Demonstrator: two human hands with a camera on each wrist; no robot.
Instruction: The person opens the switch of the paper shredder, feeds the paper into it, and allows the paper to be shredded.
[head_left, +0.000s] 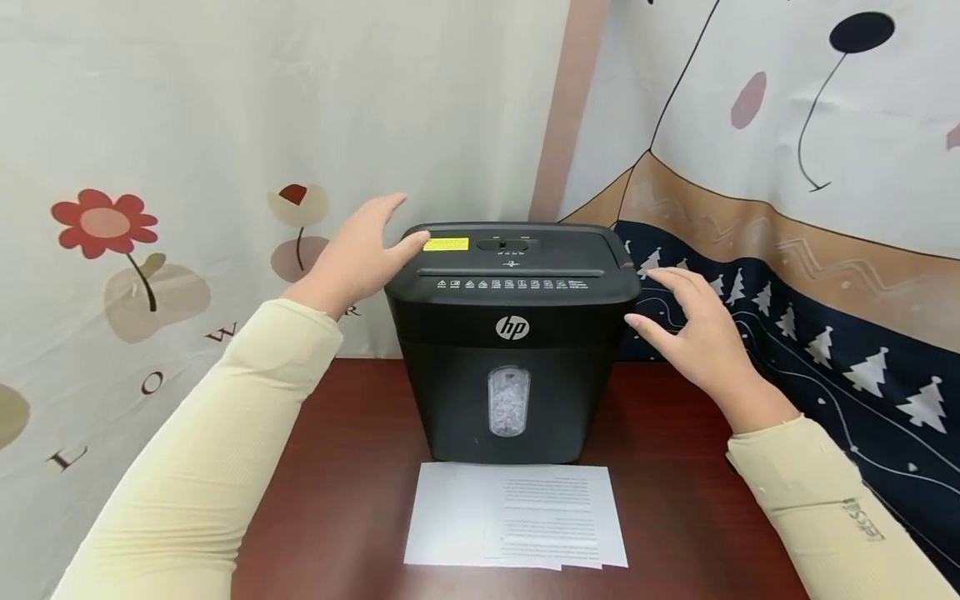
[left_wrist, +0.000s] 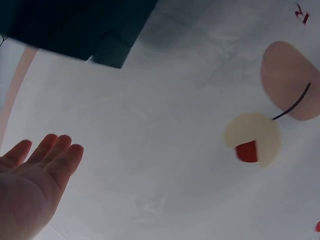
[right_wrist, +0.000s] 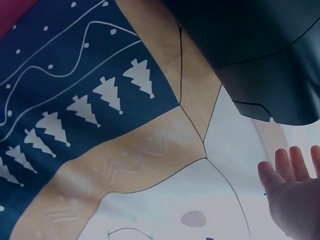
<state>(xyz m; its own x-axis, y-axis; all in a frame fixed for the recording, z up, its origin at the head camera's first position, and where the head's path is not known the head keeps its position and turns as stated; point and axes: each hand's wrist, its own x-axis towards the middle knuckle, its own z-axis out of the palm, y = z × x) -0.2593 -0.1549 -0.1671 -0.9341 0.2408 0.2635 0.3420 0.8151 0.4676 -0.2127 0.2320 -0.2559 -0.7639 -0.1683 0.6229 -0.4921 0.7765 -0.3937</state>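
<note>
A black HP paper shredder (head_left: pixel 457 375) stands upright on the table, with a yellow label on its lid and pale shreds behind its front window. My left hand (head_left: pixel 363 254) is raised at the lid's left corner, thumb and fingers spread, holding nothing. On the other side, my right hand (head_left: pixel 697 337) hovers by the lid's right edge, also spread and holding nothing. Each wrist view shows part of the dark shredder body (left_wrist: pixel 75 25) above the hand's extended fingers. Several overlapping white sheets of paper (head_left: pixel 517 517), some printed, lie flat before the shredder's base.
The dark red table (head_left: pixel 330 500) extends to both sides of the shredder. Behind it hangs a pale curtain (head_left: pixel 450 100) with flower prints. At the right, a patterned cloth (head_left: pixel 825 275) with white trees on navy hangs close to my right arm.
</note>
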